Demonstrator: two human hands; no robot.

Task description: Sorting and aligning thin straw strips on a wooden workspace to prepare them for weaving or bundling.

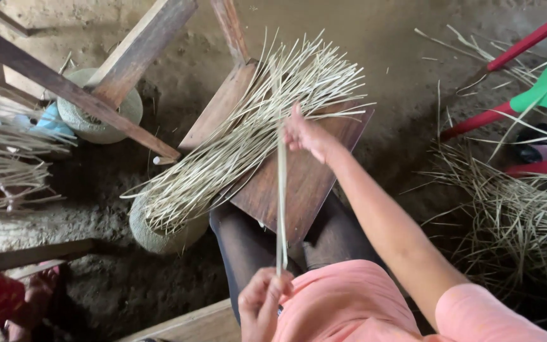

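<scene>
Your left hand (262,303), at 6 o'clock, pinches the near end of one pale cane strip (281,202); your right hand (305,134), fingers closed, grips its far end at the centre. Keep it taut and straight above the wooden board (299,183) on your lap. The bundle of split strips (235,145) fans toward 12 o'clock. Earthen floor (381,38); loose straw (508,221) at 3 o'clock.

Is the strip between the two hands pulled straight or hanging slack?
Straight. The pale strip runs in one unbent line from the left hand near the lap up to the right hand over the wooden board.
</scene>
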